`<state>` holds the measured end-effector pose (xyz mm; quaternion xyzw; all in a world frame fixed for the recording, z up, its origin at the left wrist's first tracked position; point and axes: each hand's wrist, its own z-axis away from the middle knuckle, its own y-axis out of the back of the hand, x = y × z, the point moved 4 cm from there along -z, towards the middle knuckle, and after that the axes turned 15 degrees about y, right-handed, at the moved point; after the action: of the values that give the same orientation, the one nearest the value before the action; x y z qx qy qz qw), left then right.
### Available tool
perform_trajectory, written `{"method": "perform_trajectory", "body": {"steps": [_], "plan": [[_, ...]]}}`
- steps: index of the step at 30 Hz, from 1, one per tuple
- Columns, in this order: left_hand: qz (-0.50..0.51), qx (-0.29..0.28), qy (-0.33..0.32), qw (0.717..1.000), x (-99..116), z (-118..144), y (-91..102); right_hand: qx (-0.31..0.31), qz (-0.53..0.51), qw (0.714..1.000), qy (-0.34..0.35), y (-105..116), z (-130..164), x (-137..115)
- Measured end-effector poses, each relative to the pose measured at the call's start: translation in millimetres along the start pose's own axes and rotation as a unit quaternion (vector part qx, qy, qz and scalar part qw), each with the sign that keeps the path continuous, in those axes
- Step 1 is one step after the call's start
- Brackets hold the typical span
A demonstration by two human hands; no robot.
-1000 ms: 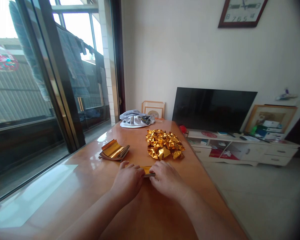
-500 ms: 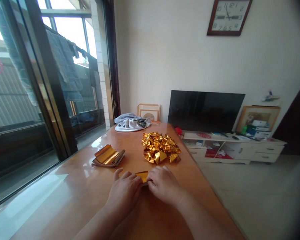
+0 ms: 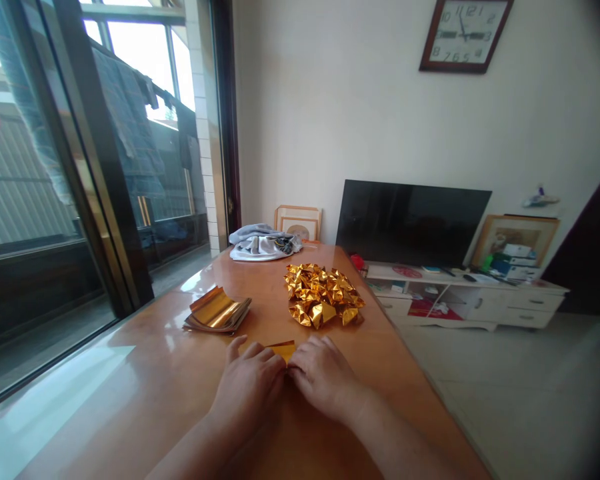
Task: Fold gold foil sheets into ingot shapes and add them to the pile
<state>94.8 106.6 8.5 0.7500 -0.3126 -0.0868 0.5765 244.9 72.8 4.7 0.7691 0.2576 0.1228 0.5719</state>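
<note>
Left hand (image 3: 247, 387) and right hand (image 3: 323, 373), fingers curled down side by side, both press a small gold foil sheet (image 3: 283, 349) flat on the surface (image 3: 155, 400) near its front edge, foil stack (image 3: 217, 311) beyond left, folded gold pile (image 3: 323, 295) beyond right.

glossy wooden table (image 3: 145, 393) bears a gold foil stack (image 3: 217, 311), folded foil pile (image 3: 323, 294), small gold sheet (image 3: 282, 349), grey cloth (image 3: 263, 242).

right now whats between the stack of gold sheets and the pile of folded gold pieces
Only bare table. The head view shows nothing lying between the stack of gold sheets and the pile of folded gold pieces; the hands' gold sheet sits nearer the person.
</note>
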Motion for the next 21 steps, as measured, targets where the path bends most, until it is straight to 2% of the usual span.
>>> {"method": "perform_trajectory", "body": {"steps": [6,11,14,17,19,21], "plan": [[0.003,0.004,0.006,1.000,-3.9,-0.8,3.2,-0.009,0.007,1.000,0.012,4.6,2.6,3.1],[-0.012,0.011,0.037,0.999,-16.6,-4.0,10.5,-0.016,0.005,1.000,-0.012,12.7,5.4,12.5],[-0.010,0.024,0.073,0.997,-29.5,-7.0,15.9,0.000,0.010,1.000,-0.029,16.5,6.8,20.8],[0.024,0.035,0.142,0.989,-43.4,-10.1,16.2,0.028,0.020,0.997,-0.067,18.2,8.2,28.2],[0.075,0.009,0.178,0.981,-47.7,-11.0,9.1,0.045,0.025,0.995,-0.083,17.0,8.1,28.7],[0.131,-0.043,0.193,0.971,-45.9,-10.4,-3.9,0.061,0.033,0.994,-0.083,14.6,6.8,24.4]]}}
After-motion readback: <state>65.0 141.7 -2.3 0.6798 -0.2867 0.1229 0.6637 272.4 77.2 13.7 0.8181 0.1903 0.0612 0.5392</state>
